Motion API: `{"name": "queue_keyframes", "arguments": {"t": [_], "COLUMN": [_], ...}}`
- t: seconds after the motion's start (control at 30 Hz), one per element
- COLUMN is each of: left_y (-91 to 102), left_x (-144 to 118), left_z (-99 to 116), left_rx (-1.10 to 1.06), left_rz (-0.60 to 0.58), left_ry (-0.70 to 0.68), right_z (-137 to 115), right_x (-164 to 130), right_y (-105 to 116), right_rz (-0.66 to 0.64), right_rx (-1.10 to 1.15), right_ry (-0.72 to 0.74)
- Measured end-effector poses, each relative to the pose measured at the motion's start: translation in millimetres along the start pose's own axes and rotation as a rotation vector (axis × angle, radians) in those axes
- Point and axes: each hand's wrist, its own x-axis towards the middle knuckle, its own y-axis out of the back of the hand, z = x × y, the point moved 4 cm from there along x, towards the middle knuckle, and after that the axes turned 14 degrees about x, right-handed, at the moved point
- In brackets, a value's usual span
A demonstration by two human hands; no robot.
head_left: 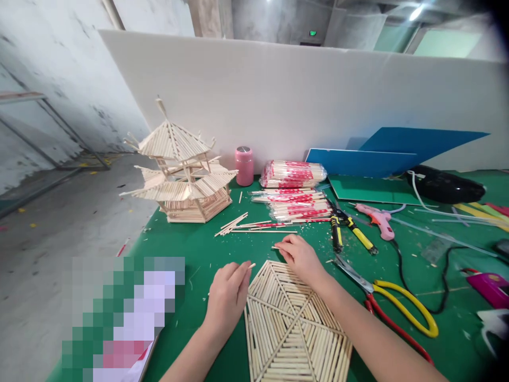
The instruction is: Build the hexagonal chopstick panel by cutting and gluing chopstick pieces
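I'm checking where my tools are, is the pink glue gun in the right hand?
No, the pink glue gun lies on the green table, apart from the right hand.

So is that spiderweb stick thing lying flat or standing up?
Lying flat: the stick panel rests on the green table, its web pattern facing up.

Counted around one hexagonal stick panel (296, 318) are one left hand (229, 289) and one right hand (299, 255) close by, one pagoda model (181, 188) and one pink jar (244, 167) beyond it, and two blue boards (425, 148), one glue gun (377, 218) and one pair of scissors (373, 288) toward its right.
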Motion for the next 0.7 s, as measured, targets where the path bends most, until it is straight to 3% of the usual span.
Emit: {"name": "queue_keyframes", "arguments": {"t": [0.3, 0.7], "left_y": [5.0, 1.6], "left_x": [6, 5], "left_z": [2, -6], "left_rx": [0.226, 0.164], "left_rz": [0.048, 0.001], "left_ry": [-0.074, 0.058], "right_z": [-9, -4], "right_x": [-10, -29], "right_y": [21, 19], "right_rz": [0.137, 0.266], "right_rx": [0.145, 0.309], "right_ry": [-0.02, -0.001]}}
